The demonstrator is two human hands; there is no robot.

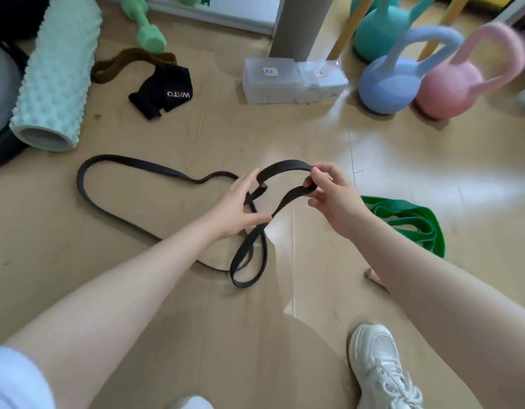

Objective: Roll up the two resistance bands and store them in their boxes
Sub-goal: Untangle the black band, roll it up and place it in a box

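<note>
**Gathering the black band to start the roll**

We hold the black resistance band (pixel 178 175) lifted at one end so a short loop arches between our hands, while the rest trails in a long loop across the floor (pixel 344 178) to our left. Raising only this end, we judge, frees a doubled length to fold flat before rolling, and the floor carries the slack.

Our right hand (pixel 329 196) pinches the folded end between thumb and fingertips, wrist cocked up, the other fingers loosely curled below. Our left hand (pixel 240 208) has its thumb and fingers closed round the two strands where they cross, keeping them together; the forearm reaches in low from the left.

The green resistance band (pixel 414 219) lies bunched on the floor just beside our right forearm, untouched and not yet rolled. The two clear plastic boxes (pixel 293 81) sit side by side further off, near the blue kettlebell (pixel 394 84), lids seemingly closed. Both hands are busy, so the boxes wait until a roll is formed.
</note>
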